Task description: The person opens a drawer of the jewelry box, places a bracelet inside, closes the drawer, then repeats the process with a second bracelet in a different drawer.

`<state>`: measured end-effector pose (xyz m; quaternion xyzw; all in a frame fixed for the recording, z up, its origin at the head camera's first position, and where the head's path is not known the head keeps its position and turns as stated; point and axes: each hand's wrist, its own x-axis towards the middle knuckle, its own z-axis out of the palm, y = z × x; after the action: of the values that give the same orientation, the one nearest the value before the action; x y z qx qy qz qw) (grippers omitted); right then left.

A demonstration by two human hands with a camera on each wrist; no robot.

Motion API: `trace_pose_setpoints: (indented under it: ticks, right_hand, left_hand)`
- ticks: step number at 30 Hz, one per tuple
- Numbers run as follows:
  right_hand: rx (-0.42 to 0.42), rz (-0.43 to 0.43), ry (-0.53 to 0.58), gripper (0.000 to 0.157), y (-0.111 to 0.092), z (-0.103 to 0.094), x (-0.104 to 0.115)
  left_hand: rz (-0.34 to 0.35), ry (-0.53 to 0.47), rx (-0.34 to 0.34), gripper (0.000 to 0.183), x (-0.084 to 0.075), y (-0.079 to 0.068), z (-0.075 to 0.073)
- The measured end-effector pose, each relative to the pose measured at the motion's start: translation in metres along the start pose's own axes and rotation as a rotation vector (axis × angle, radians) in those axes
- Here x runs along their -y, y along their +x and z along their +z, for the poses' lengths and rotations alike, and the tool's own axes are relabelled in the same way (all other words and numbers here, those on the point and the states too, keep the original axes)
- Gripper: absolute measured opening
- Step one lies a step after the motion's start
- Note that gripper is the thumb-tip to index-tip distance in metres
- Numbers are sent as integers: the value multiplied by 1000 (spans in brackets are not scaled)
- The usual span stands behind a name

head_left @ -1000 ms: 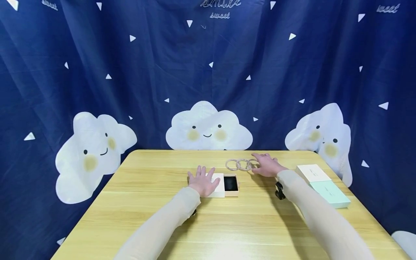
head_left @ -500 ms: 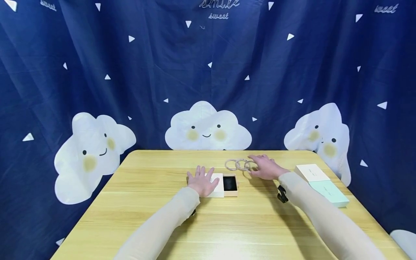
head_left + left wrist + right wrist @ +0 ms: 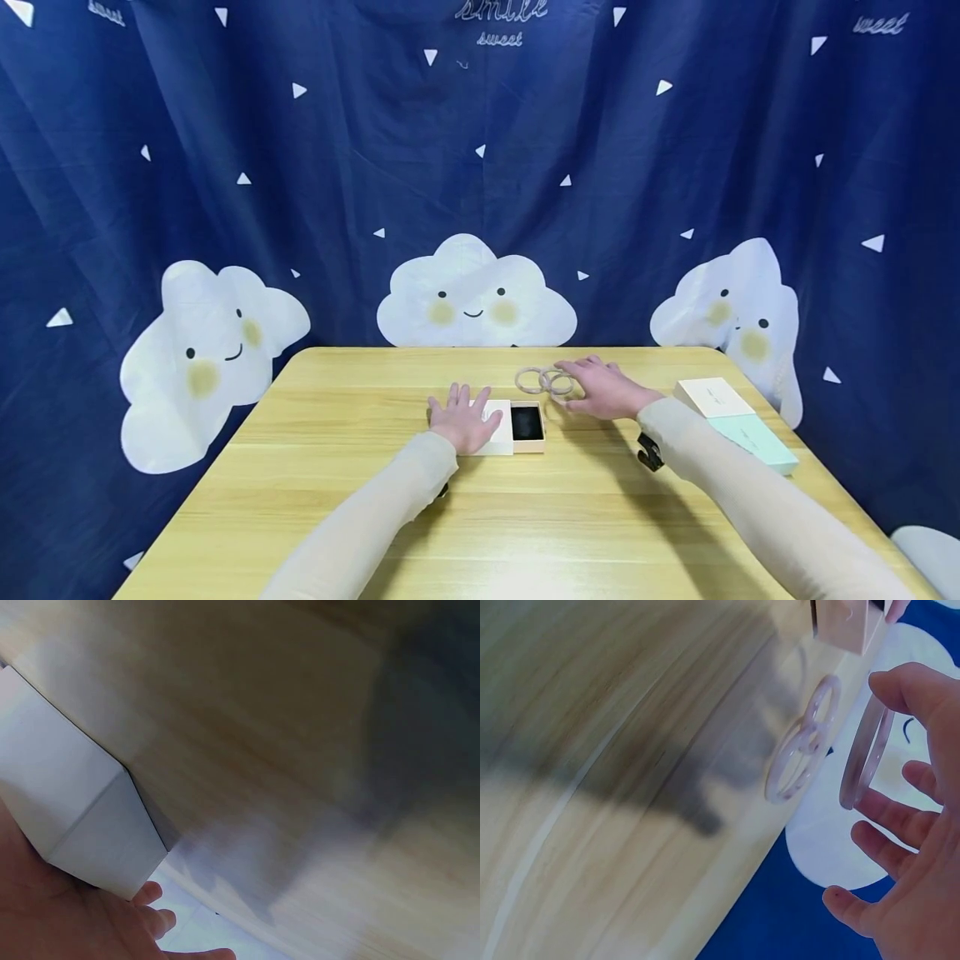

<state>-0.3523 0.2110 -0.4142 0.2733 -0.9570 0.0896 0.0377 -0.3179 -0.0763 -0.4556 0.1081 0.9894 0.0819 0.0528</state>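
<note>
Above tbl [image 3: 525, 525], R hand [image 3: 602, 393] pinches pale, pinkish ring [image 3: 860, 754]; L hand [image 3: 462, 423] spread on box [image 3: 503, 440].

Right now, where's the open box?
In the head view, the open box sits midway across the table, with the left hand resting on it and two overlapping rings just beyond its right end.

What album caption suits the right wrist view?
Right hand holds a ring; two others lie on the table.
</note>
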Motion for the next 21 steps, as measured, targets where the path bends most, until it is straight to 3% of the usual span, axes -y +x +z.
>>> trace_pose_setpoints:
  ticks: [21]
  right_hand:
    - [12, -105, -19, 75, -3, -10, 29]
  left_hand:
    - [6, 10, -13, 68, 1, -1, -1]
